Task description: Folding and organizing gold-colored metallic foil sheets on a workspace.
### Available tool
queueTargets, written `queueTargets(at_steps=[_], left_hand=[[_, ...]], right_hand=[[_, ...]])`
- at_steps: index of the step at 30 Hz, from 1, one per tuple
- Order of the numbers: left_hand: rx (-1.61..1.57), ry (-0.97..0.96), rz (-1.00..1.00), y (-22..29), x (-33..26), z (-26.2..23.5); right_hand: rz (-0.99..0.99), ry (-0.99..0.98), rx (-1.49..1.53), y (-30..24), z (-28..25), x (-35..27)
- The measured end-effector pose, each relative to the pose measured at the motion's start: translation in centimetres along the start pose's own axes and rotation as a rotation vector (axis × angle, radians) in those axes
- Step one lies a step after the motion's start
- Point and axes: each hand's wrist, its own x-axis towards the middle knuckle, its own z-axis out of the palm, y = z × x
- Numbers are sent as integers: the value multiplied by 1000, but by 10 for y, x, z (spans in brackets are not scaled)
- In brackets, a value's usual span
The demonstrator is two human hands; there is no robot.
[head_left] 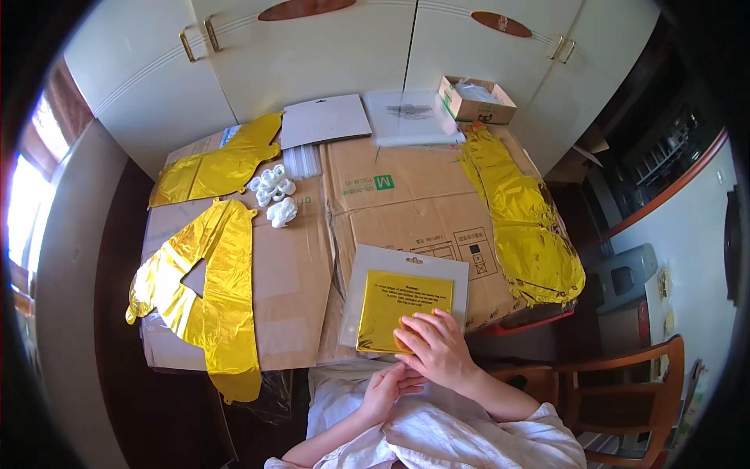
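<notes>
A flat packet [367, 293] with a grey backing card and a folded gold foil sheet [398, 301] inside lies at the near edge of the cardboard-covered table [406, 195]. My right hand [435, 348] rests on the packet's near right corner, fingers pressed on the gold foil. Just below the packet's edge is my left hand [389, 388], fingers curled by the lower rim. Whether it grips the packet I cannot tell.
Three flat gold foil balloons lie around: one at far left [215, 168], one at near left [207, 293], one along the right edge [527, 219]. White ribbon rolls [275, 195], a grey card [324, 119], a clear packet [410, 117] and a small open box [476, 100] sit farther back. A wooden chair [625, 391] stands right.
</notes>
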Motion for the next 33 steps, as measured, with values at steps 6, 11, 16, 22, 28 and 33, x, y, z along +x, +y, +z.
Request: queueTargets(at_steps=[6, 11, 16, 22, 28, 33], left_hand=[[114, -55, -26, 5, 7, 6], [699, -205, -24, 67, -19, 17], [1395, 356, 587, 173, -16, -2], [1759, 766, 949, 265, 38, -62], [1770, 976, 950, 336, 74, -92], [1861, 903, 816, 347, 83, -100]], right_hand=[[3, 40, -5, 8, 9, 13], [-110, 34, -138, 17, 4, 24], [-169, 10, -198, 19, -6, 25], [-117, 82, -167, 17, -11, 17], [-114, 107, -164, 22, -9, 12], [-111, 143, -163, 22, -8, 12]])
